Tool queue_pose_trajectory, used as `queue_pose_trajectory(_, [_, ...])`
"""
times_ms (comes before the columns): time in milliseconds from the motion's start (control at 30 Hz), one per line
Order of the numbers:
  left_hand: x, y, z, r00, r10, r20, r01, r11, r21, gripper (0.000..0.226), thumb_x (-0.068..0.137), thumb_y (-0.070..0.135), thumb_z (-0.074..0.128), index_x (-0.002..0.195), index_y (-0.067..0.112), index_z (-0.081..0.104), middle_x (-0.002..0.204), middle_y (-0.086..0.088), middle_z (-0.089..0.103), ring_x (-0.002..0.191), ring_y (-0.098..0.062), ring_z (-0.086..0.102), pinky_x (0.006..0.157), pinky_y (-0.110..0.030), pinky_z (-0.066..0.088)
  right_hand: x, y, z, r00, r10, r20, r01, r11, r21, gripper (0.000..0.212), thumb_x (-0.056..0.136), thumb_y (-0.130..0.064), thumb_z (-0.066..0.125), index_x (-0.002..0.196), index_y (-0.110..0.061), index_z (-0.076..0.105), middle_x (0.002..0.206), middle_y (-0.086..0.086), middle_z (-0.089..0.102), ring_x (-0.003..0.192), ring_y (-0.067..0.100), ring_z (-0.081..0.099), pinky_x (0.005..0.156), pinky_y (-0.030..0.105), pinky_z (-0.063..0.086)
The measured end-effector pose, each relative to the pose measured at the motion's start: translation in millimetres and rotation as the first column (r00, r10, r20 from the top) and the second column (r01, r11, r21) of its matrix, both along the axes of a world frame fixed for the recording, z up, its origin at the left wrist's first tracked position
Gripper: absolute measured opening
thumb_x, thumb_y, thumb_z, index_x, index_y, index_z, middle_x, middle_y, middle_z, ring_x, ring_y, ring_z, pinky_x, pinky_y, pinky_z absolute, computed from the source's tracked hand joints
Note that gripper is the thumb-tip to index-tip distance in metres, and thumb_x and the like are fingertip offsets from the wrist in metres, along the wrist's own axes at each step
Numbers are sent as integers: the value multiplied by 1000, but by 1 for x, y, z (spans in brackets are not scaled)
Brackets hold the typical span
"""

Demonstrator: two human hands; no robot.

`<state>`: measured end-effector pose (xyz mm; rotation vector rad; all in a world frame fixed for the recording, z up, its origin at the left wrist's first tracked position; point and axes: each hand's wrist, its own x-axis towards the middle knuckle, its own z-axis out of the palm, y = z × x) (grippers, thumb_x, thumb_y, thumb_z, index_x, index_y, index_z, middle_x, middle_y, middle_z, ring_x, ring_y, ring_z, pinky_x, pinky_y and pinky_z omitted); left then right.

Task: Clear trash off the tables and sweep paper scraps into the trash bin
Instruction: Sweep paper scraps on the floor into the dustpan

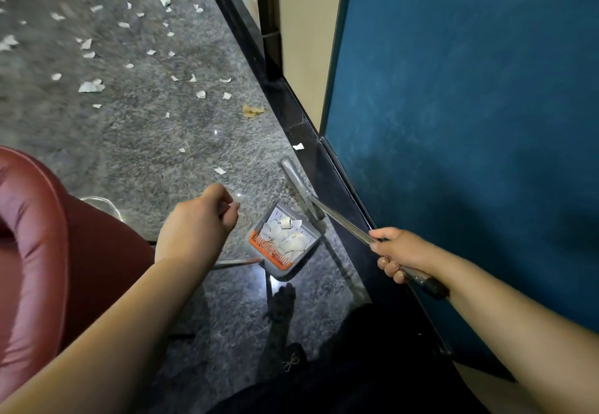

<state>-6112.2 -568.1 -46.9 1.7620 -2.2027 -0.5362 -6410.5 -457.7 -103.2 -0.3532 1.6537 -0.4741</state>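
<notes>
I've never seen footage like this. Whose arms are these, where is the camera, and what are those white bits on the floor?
There is no machine here: a person wears a camera on the head, so the single picture looks down at their own two arms. The left hand is closed around the thin handle of a grey dustpan, which already holds white paper scraps and has an orange comb along one edge. The right hand grips the metal pole of a broom whose head rests by the dark baseboard. More torn paper scraps lie scattered over the speckled floor. A red leather chair sits at left, a blue wall panel at right.
</notes>
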Motion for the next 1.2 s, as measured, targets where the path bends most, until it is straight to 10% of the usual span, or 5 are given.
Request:
queue_pose_trajectory(967, [-42, -316, 25, 963, 257, 85, -257, 966, -11, 16, 91, 35, 64, 93, 19, 61, 81, -7, 72, 79, -37, 65, 68, -43, 54, -82, -382, -44, 989, 134, -64, -132, 991, 35, 46, 101, -9, 40, 145, -18, 31, 63, 5, 37, 33, 7, 31, 35, 16, 28])
queue_pose_trajectory(1200, [-36, -413, 12, 968, 212, 134, -220, 974, 45, 17, 91, 35, 62, 96, 19, 61, 83, -8, 71, 80, -36, 64, 64, -36, 48, -75, -462, -69, 984, 148, -97, -140, 987, 85, 18, 96, -4, 40, 108, -17, 41, 57, 7, 40, 34, 9, 35, 35, 17, 31])
